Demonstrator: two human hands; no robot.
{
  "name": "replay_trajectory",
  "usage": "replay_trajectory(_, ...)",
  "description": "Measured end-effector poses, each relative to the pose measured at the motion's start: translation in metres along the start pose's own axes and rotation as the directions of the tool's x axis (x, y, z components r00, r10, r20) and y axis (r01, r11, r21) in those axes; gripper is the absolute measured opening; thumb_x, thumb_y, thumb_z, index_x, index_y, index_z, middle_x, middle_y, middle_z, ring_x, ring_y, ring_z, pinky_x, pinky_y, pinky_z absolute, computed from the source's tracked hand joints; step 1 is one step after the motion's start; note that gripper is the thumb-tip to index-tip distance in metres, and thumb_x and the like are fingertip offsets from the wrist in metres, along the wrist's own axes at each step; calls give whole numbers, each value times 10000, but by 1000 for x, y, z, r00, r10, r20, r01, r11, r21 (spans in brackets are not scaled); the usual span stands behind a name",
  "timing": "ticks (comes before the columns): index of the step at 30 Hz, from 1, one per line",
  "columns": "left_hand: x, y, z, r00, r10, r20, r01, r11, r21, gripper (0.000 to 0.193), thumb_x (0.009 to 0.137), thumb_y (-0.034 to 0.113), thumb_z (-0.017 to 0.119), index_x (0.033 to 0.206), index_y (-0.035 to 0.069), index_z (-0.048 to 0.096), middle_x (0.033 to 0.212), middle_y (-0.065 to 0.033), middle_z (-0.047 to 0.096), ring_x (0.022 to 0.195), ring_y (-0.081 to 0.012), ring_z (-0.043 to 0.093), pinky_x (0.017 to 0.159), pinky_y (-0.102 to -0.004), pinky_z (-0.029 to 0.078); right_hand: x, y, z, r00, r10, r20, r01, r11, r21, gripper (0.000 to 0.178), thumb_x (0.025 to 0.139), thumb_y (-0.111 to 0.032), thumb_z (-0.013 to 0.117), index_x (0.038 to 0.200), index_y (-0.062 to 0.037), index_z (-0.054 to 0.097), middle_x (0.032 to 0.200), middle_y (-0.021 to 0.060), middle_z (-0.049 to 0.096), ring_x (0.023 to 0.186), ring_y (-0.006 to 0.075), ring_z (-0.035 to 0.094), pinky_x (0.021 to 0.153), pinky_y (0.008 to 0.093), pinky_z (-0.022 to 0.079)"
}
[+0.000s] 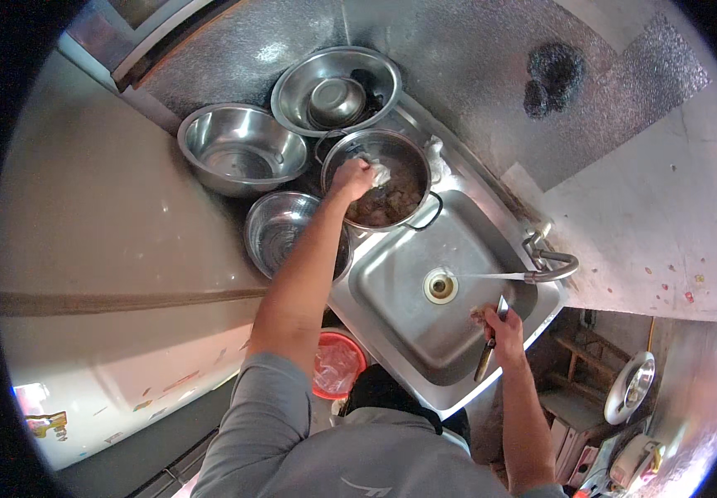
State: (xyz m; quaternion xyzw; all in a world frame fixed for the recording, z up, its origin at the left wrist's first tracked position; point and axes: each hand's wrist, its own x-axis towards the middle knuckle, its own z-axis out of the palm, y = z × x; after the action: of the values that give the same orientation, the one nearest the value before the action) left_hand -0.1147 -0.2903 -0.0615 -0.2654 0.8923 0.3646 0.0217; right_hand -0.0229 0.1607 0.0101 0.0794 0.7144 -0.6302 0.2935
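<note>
Our left hand (pixel 354 178) grasps a pale lump (pixel 381 174) we cannot identify over the pot (pixel 413 158), at the sink's (pixel 400 307) far left edge; brown pieces (pixel 397 202) inside. Our right hand (pixel 504 335) grips a knife (pixel 484 363) by the sink's near right edge; tap (pixel 557 267) running. Small bowl (pixel 337 101) sits in the far basin (pixel 293 95). Left arm (pixel 296 290) partly hides the near bowl (pixel 269 236).

My left hand (pixel 353 178) covers part of a pale lump (pixel 381 173) too blurred to name; the brown chunks (pixel 393 206) in the pot (pixel 391 145) look indistinct, my right hand (pixel 505 334) hides the knife's (pixel 484 361) middle, my left forearm (pixel 302 270) crosses the low steel bowl (pixel 272 232), and the lower edge cuts off my grey shirt (pixel 367 456)
</note>
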Motion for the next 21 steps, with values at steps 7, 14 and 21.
replay_trajectory(7,-14,33,-4,911,15,411,307,640,-704,251,977,290,537,1096,103,654,995,0,675,849,-98,620,725,-287,481,0,1,-10,997,43,-58,-44,999,-22,150,911,-191,597,886,-43,612,634,-16,550,519,64,461,479,225,349)
replay_trajectory(14,-31,55,-10,880,109,463,385,410,-827,254,979,274,530,1159,110,606,1065,-45,656,901,-151,611,806,-334,490,3,5,-13,998,44,-48,-44,999,-4,122,895,-178,633,918,-59,621,672,-26,580,528,61,456,474,226,353)
replay_trajectory(21,-43,62,-8,877,211,432,343,354,-870,385,983,355,472,1218,69,579,1081,-85,653,909,-174,605,796,-326,475,3,-1,-8,998,45,-45,-43,998,41,130,895,-168,637,932,-43,639,700,-4,604,533,60,453,472,227,353)
